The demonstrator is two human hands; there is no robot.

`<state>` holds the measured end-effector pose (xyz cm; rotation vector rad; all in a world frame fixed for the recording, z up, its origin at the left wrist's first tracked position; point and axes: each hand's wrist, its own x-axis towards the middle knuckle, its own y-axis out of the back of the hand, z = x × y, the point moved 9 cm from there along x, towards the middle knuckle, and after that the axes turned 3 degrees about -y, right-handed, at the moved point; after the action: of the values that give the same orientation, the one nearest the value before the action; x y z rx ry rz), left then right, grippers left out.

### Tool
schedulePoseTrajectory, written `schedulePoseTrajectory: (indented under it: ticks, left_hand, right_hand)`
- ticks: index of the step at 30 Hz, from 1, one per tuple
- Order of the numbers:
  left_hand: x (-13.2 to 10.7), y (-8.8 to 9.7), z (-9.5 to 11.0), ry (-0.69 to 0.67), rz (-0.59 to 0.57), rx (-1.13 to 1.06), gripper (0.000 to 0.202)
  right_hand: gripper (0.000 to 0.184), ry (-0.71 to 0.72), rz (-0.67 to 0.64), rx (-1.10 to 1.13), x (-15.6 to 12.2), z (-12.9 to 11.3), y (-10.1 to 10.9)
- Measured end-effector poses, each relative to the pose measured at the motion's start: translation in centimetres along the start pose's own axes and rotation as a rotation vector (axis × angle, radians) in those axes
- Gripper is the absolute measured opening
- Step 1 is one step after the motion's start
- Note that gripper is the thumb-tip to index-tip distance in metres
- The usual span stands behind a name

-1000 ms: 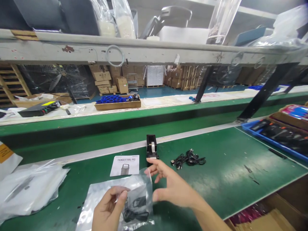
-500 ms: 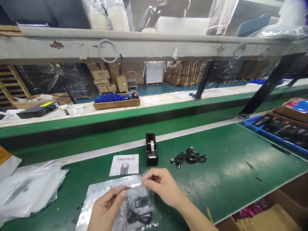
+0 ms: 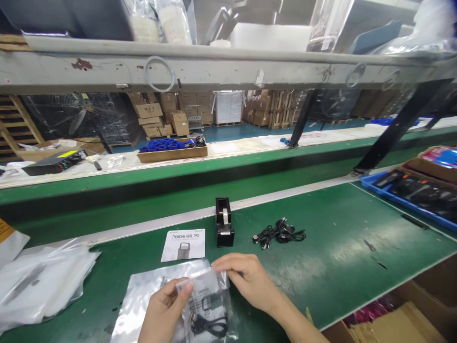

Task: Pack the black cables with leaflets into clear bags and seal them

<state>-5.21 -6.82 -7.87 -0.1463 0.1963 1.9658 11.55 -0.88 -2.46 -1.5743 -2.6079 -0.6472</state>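
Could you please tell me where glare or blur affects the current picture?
Head view: glare whitens the flat bag beside the left hand; head view: a pale sheen lies on the green tabletop; head view: print on the held bag is too soft to read.

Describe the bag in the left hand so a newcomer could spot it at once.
On the green tabletop, find the white THUNDER TRAIL PRO leaflet. Nearer the camera and slightly right, the left hand pinches a clear bag, the right hand at its top corner. Unlike the pile of bags at far left, this one shows a looped black cable and dark print.
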Motion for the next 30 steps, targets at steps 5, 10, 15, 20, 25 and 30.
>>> schedulePoseTrajectory:
  ticks: [5, 10, 15, 20, 25, 30]
  left_hand:
    - [-0.1, 1.5, -0.8, 0.029, 0.108, 0.035, 0.038]
    - [0.0, 1.0, -0.5, -0.019, 0.073, 0.015, 0.040]
    - [-0.2, 1.0, -1.1, 0.014, 0.110, -0.074, 0.038]
    - [-0.3, 1.2, -1.7, 0.056, 0.132, -0.082, 0.040]
    - [-0.3, 1.5, -2.0, 0.094, 0.135, -0.111, 0.038]
    - [-0.8, 1.9, -1.7, 0.094, 0.193, -0.121, 0.036]
  right_hand:
    - [0.030, -0.274, 0.409, -0.232, 1.0, 1.8, 5.2]
    - [0.033, -0.462, 0.376, -0.219, 4.0, 4.3, 5.7]
    - [0.031, -0.513, 0.326, 0.036, 4.7, 5.5, 3.9]
    - [0.027, -0.441, 0.382, 0.135, 3.0, 5.0, 1.7]
    - [0.019, -0.359, 0.470, -0.109, 0.9, 5.2, 2.2]
    - [0.020, -0.344, 0.235, 0.051, -1.0, 3.3, 0.7]
